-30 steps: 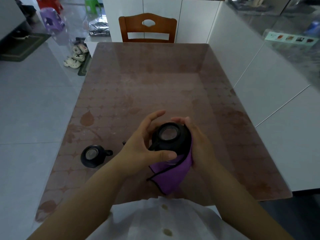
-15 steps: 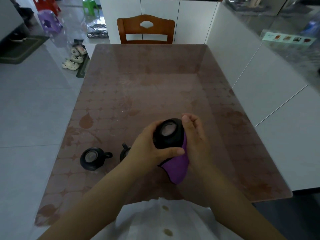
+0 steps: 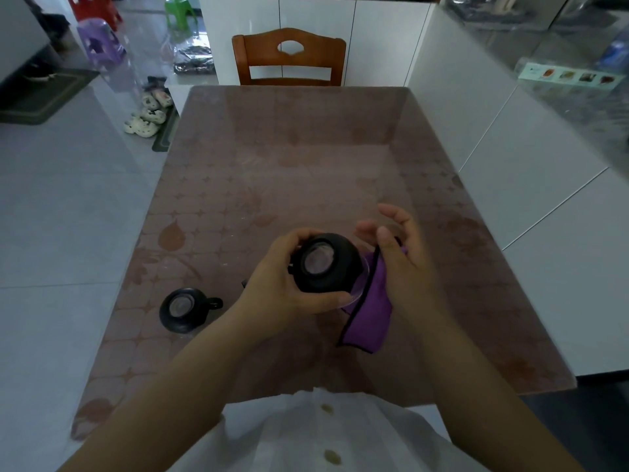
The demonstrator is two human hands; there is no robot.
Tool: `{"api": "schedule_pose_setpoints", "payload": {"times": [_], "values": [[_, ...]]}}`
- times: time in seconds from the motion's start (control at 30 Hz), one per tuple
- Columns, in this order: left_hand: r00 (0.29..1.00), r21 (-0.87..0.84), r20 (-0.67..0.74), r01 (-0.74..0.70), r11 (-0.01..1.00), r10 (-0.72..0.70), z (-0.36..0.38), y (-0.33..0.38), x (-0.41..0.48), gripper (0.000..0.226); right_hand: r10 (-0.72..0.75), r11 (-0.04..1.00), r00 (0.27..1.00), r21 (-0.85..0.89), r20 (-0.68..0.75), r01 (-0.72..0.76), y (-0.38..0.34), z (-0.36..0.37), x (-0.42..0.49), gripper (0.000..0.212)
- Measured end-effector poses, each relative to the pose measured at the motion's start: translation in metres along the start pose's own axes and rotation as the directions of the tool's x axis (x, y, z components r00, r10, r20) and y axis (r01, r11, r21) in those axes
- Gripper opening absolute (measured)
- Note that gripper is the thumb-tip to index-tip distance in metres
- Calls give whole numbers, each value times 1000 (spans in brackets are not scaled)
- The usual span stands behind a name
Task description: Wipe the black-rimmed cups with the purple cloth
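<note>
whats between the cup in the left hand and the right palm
The purple cloth, in the head view: it hangs between the held cup and the right hand, pinned under that hand's thumb.

i read the held cup [image 3: 321, 264] as a matt black rim over a clear, glassy-looking body. the second cup [image 3: 183, 310] on the bench [image 3: 306, 158] shows the same matt black finish. the purple cloth [image 3: 371, 315] is soft fabric with a black stitched hem. bench top: smooth, glossy, brown printed pattern. the chair [image 3: 289, 52] is varnished wood. the floor tiles [image 3: 51, 206] are polished and reflective.
</note>
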State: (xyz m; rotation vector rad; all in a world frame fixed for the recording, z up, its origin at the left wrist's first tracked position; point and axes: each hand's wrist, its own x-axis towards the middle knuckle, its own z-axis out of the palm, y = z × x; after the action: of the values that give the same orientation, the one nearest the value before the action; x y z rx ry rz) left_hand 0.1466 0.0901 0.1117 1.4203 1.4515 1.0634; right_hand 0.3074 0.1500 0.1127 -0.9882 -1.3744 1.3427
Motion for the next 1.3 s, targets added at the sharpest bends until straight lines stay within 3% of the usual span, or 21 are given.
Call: {"api": "schedule_pose_setpoints", "payload": {"times": [0.13,0.27,0.37,0.5,0.67,0.77,0.93,1.03,1.17,1.3], "values": [[998,-17,28,-48,999,49,6,-8,-1,79,34,998,972,51,233,-47,-6,10,-7,19],[995,-77,47,-89,993,93,2,-13,-4,74,59,988,965,126,256,-93,3,14,-8,22],[993,-92,54,-96,991,102,0,-18,-7,74,41,986,971,146,236,-77,12,13,-9,21],[999,-29,22,-45,999,46,-14,-29,-5,75,37,990,987,-143,156,-15,35,4,-10,22],[945,196,-302,190,962,-125,-56,-73,13,68,149,946,963,-252,-225,-206,91,-21,-27,12],[906,320,-366,337,886,-213,-75,-103,29,79,192,928,923,-244,-334,-281,111,-29,-36,8],[880,553,-371,466,691,-297,-69,-127,61,80,378,827,897,-352,-230,-439,131,-28,-39,23],[882,660,-310,468,587,-355,-57,-137,73,82,440,746,881,-474,-175,-467,134,-19,-37,32],[889,702,-281,447,555,-361,-48,-144,84,83,391,680,910,-623,-137,-385,138,-8,-34,37],[897,712,-238,422,561,-373,-43,-146,97,86,396,668,910,-640,-124,-379,134,-5,-35,39]]}}
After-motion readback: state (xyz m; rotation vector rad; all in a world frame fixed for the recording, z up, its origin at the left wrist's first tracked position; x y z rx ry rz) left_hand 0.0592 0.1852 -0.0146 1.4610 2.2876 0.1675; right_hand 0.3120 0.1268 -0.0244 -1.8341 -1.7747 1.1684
